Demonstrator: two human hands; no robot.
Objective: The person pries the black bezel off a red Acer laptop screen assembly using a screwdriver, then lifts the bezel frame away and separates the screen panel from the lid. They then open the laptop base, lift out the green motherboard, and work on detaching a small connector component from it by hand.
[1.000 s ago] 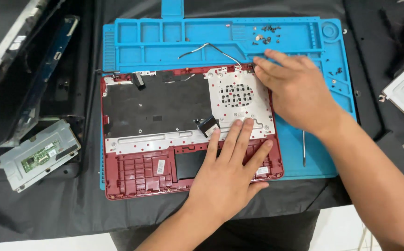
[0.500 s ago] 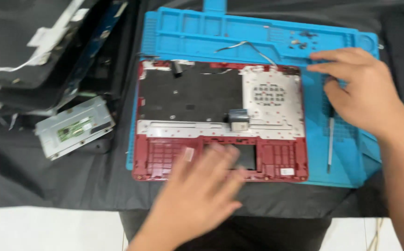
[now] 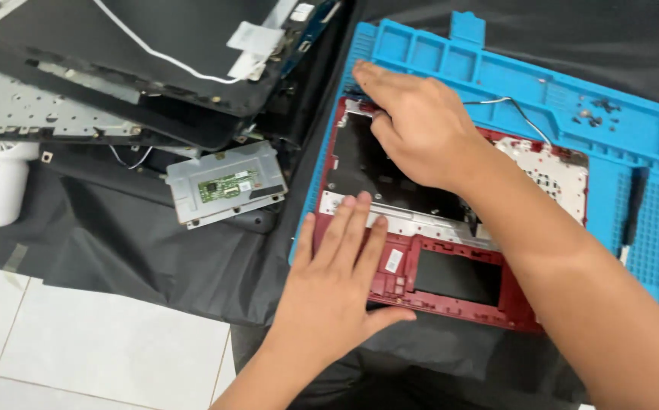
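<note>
Beside the red laptop case (image 3: 451,281), stacked laptop panels (image 3: 117,68).

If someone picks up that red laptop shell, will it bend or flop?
The red laptop shell is a thin, wide frame with an open cutout, so it would probably flex a little if lifted by one edge. It looks stripped, so likely light. The left hand lies flat on it and the right hand is at its top corner.

left hand (image 3: 335,285): bare, no glove, no ring, nails short | right hand (image 3: 419,125): bare, no glove, no ring | wrists: no watch, no band | forearms: bare up to frame edge, no sleeve in view | both arms enter from the bottom edge, over the red laptop shell (image 3: 451,285)
</note>
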